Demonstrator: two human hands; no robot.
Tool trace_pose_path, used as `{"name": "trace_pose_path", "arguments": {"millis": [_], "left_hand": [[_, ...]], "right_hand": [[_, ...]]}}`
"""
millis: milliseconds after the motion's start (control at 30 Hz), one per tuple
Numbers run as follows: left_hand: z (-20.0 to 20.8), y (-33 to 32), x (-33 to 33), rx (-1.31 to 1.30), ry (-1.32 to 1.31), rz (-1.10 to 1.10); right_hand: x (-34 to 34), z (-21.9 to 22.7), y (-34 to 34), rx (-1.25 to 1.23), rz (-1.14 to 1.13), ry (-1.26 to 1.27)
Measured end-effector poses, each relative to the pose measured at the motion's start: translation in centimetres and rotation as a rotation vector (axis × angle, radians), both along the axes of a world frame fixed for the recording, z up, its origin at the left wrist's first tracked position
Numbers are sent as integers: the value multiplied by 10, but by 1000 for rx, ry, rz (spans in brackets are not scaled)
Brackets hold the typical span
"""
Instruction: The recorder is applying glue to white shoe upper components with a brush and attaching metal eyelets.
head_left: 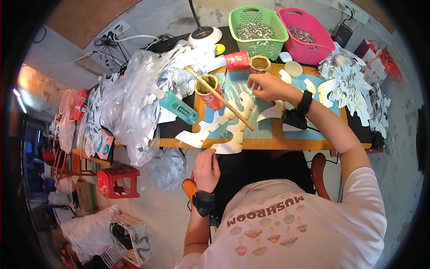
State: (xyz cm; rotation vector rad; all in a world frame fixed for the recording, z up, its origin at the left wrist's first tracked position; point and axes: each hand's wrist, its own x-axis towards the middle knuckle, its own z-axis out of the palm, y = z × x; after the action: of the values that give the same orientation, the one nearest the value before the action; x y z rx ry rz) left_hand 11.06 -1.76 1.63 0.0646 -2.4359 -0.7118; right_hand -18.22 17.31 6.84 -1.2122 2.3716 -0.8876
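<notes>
My left hand is at the table's front edge, fingers curled together. Its fingertips come right up to the lower end of a white curved cut-out piece; whether they grip it is hidden. Beside that piece lies another white cut-out with yellowish smears. Over the blue mat, my right hand is bent down with fingers pinched; anything between them is too small to make out. Just beyond it stands an open tin. A wooden stick slants from a red open tin across the white pieces.
A teal bottle lies left of the mat, near clear plastic bags. Green and pink baskets of small metallic parts stand at the back. White cut-outs pile up at right. A red stool stands at lower left.
</notes>
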Motion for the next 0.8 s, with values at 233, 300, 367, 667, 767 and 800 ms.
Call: {"name": "trace_pose_path", "arguments": {"millis": [233,300,367,667,767,800], "left_hand": [[-15,-50,-5,279,109,467],[-17,-67,-7,431,40,531],[-20,-77,-10,594,-5,544],[-41,-87,-28,986,147,419],[-39,-87,-24,1040,255,434],[-39,-91,-21,1051,239,440]], "right_hand": [[-6,-15,-19,38,-51,-298],[-11,-17,-26,55,-53,-307],[-13,-13,-32,75,-60,-282],[-28,-20,-45,1,-74,159],[-31,-22,-47,-106,-53,394],[-30,-22,-52,-105,-56,410]]}}
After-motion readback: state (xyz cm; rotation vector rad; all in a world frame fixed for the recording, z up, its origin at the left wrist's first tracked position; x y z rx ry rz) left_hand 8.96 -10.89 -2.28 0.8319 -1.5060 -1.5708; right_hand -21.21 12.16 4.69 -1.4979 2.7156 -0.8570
